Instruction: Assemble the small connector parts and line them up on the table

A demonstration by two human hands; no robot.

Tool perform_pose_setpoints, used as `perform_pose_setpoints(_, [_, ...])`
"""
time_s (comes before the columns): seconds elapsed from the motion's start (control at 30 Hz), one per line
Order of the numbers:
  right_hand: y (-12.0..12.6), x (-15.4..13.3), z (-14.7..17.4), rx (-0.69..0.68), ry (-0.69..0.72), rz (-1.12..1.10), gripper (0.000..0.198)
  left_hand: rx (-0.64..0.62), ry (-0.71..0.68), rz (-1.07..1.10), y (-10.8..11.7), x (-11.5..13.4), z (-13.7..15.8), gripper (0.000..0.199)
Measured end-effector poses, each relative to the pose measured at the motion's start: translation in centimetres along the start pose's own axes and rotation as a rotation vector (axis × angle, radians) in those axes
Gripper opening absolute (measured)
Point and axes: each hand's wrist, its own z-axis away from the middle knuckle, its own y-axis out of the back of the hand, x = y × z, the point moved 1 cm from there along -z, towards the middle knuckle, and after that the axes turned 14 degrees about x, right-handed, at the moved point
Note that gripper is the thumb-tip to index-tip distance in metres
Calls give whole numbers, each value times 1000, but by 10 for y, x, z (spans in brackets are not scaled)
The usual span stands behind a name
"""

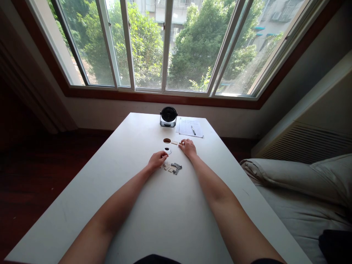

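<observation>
My right hand (188,147) is at the far part of the table, its fingers closed on a small beige toy brick (180,143). Just left of those fingertips lies a flat row of studded beige bricks (174,142). My left hand (157,160) rests nearer to me with its fingers curled together; whatever they hold is hidden or too small to name. A clear-and-white ring with a dark centre (167,150) lies by its fingertips. To the right of this hand is a loose pile of beige bricks (168,168) and grey bricks (176,168).
Beyond the bricks, the white table (154,220) has a round brown hole (167,140). A small black fan (168,116) stands at the far edge. Beside it lie printed papers (187,126) with a pen (193,130). A cushioned seat (288,205) is along the right side.
</observation>
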Motion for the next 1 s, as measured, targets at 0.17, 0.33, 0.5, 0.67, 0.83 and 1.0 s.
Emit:
perform_pose_setpoints(0.17, [1, -1, 0, -6, -6, -4, 24, -7, 16, 1, 1, 2, 1, 24])
perform_pose_setpoints(0.33, [4, -3, 0, -17, -22, -1, 25, -8, 40, -3, 4, 6, 2, 24])
perform_pose_setpoints(0.5, [7, -5, 1, -19, -24, -6, 27, -1, 33, 1, 3, 6, 2, 23])
perform_pose_setpoints(0.67, [6, -4, 1, -13, -26, 10, 24, -3, 23, 13, 1, 3, 1, 24])
perform_pose_setpoints(0.83, [4, -3, 1, 3, -26, 16, 24, -5, 21, 0, 1, 4, 1, 23])
perform_pose_setpoints(1.0, [3, -2, 1, -3, -29, 14, 25, -3, 32, -4, 3, 6, 1, 23])
